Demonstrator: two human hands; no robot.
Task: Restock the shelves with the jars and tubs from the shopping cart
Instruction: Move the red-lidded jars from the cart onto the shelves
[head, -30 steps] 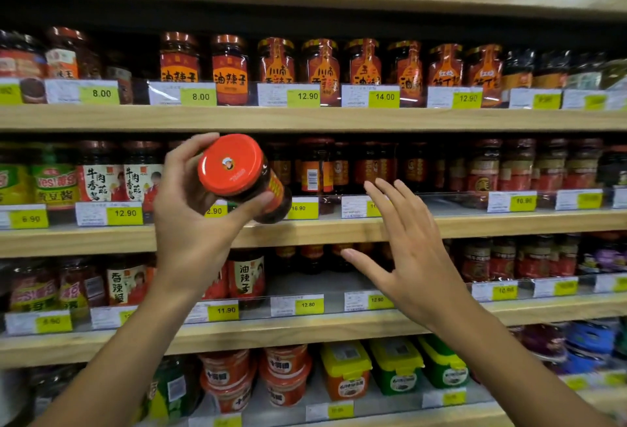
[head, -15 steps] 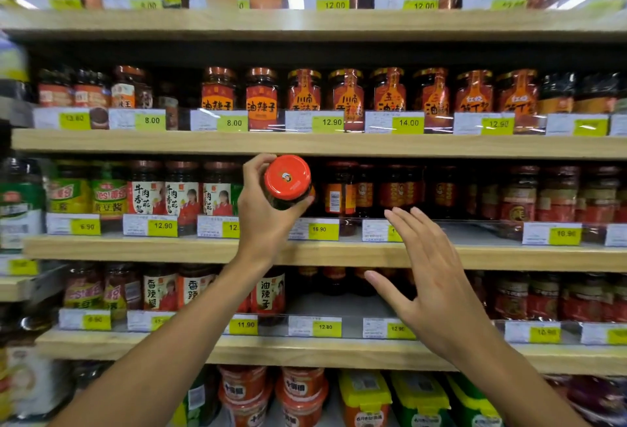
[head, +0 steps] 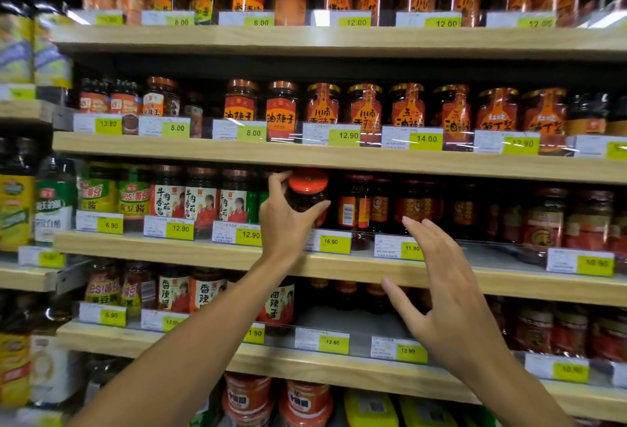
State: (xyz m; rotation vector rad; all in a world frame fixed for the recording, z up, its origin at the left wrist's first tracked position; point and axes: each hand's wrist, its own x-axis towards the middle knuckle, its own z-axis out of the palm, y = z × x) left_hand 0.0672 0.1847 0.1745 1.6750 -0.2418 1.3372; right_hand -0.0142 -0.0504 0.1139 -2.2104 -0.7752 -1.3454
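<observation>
One jar [head: 307, 197] only, sitting in the left hand [head: 288, 223], grip wrapping the glass body below the red lid [head: 308, 183], entering the third shelf [head: 339, 265] toward 12 o'clock. Probably handling heavy, rigid, smooth, breakable; holding best around the body. Long axis standing near upright, lid tipping slightly toward the viewer. At 3 o'clock, right hand [head: 451, 294] hovering, grip wide, holding nothing.

Jar [head: 307, 194] in left hand [head: 288, 223] at third shelf [head: 339, 265]; right hand [head: 448, 294] right, lower.
</observation>
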